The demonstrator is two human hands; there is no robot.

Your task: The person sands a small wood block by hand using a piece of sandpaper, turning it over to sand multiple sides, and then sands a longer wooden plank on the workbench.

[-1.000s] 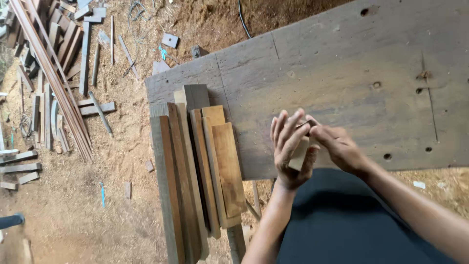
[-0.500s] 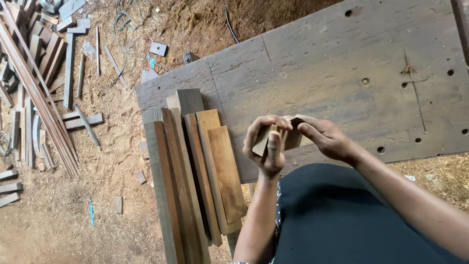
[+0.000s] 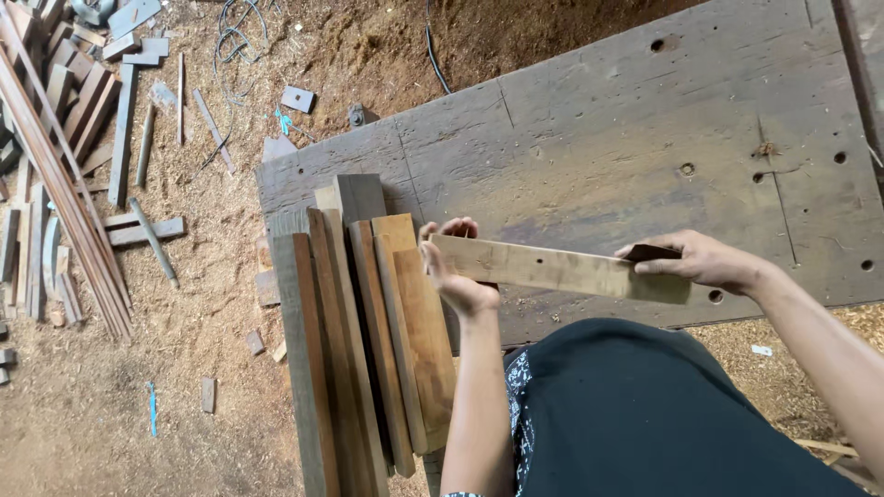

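Note:
A pale flat wooden slat (image 3: 562, 270) lies crosswise above the near edge of the grey workbench (image 3: 599, 147). My left hand (image 3: 456, 271) grips its left end, fingers curled over the top. At its right end my right hand (image 3: 704, 260) pinches it together with a small dark piece (image 3: 649, 252). Just left of my left hand, a stack of brown wooden boards (image 3: 368, 340) lies lengthwise on the bench corner.
The bench top has several drilled holes and a crack. Sawdust covers the ground on the left, with scattered offcuts, long thin strips (image 3: 55, 184) and a cable (image 3: 433, 46). My dark-clothed body (image 3: 645, 414) fills the bottom right.
The slat has turned from end-on between my close-together hands to lying full length crosswise. My hands have spread apart to its two ends.

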